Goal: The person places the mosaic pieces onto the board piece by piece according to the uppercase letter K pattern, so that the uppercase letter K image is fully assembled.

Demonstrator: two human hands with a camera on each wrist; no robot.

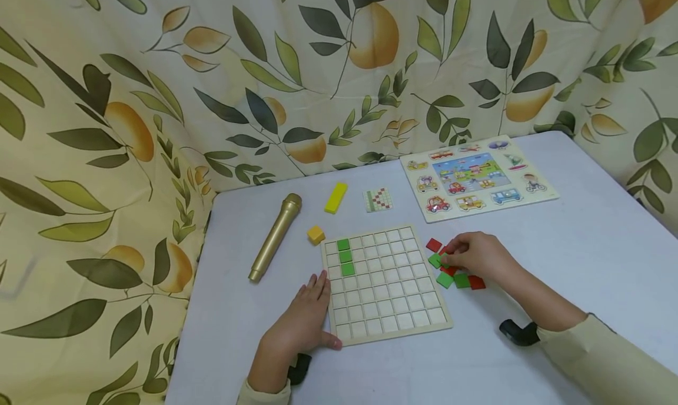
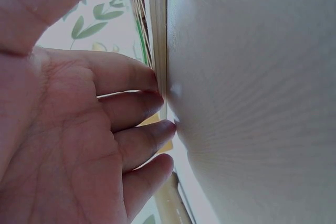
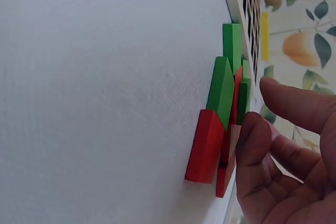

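Right hand [image 1: 477, 256] is at the loose red and green tiles [image 1: 462, 281], just beside the right edge of a gridded wooden board [image 1: 354, 339]. Its thumb and forefinger are bent toward a green tile [image 3: 243, 103] at their tips; in the right wrist view a gap shows between thumb and forefinger, so I cannot tell whether the tile is gripped or merely touched. Left hand [image 1: 302, 319] lies unclenched along the board's left side, fingers extended, thumb by the near left corner, grasping nothing; it seems to steady the board.

The step in hand appears to be picking out one tile. The next move probably calls for a firm pinch on its edges and a lift clear of its neighbours, with the board kept steady.

As for containers, the board is divided into small square compartments. Three green squares [image 1: 345, 256] sit in the second column from the left, in the top three rows, one per compartment; the other compartments show a pale surface. Beyond the board lies a small card [image 1: 378, 199] printed with a grid of coloured squares. To the far right, a puzzle board [image 1: 492, 205] bears picture pieces, many of them vehicles, around a central scene.
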